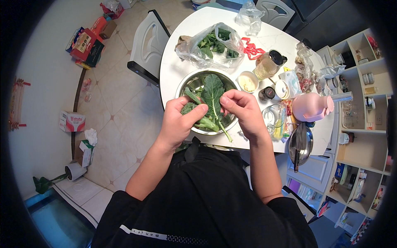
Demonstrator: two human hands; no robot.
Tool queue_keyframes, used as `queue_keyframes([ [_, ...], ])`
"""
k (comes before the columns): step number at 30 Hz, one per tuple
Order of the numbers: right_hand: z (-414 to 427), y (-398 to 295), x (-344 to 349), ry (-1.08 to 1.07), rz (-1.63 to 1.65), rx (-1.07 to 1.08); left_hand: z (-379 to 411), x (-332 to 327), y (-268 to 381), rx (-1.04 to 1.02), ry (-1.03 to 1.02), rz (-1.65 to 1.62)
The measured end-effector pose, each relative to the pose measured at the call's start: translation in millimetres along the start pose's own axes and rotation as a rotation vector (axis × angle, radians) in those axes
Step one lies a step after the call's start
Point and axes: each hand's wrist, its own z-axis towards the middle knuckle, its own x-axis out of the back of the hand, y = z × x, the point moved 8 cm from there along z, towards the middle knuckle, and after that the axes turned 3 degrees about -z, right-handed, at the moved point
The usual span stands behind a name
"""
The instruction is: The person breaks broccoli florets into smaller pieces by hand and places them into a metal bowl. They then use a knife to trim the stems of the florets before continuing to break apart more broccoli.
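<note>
Over a stainless steel bowl (183,81) near the table's edge, my left hand (183,119) holds a broccoli stalk (208,124) with its floret (188,108) and small leaves. A large green broccoli leaf (213,93) hangs between my hands, its pale stem pointing down past the bowl's rim. My right hand (243,110) has its thumb and fingers pinched at the edge of this leaf. More greens lie in the bowl, partly hidden by the hands. Beyond the bowl is a clear plastic bag (192,55) with leafy broccoli (217,42) inside.
Right of the bowl stand a white bowl of pale pieces (248,81), a glass pitcher (267,65), a dark-lidded jar (266,93) and a pink jug (310,107). A metal tray with a whisk (300,145) sits at the table's right edge. A white chair (149,46) stands left.
</note>
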Motion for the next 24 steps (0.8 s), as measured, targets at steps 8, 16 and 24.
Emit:
queue_keyframes([
  [8,1,2,-5,-0.021,-0.014,-0.008,-4,-11,8,0.015,-0.063,-0.059],
  [16,2,5,-12,-0.048,-0.024,-0.025,-2,-13,7,0.010,-0.080,-0.074],
  [24,3,2,-11,-0.042,-0.023,-0.018,-2,-9,6,0.019,-0.067,-0.106],
])
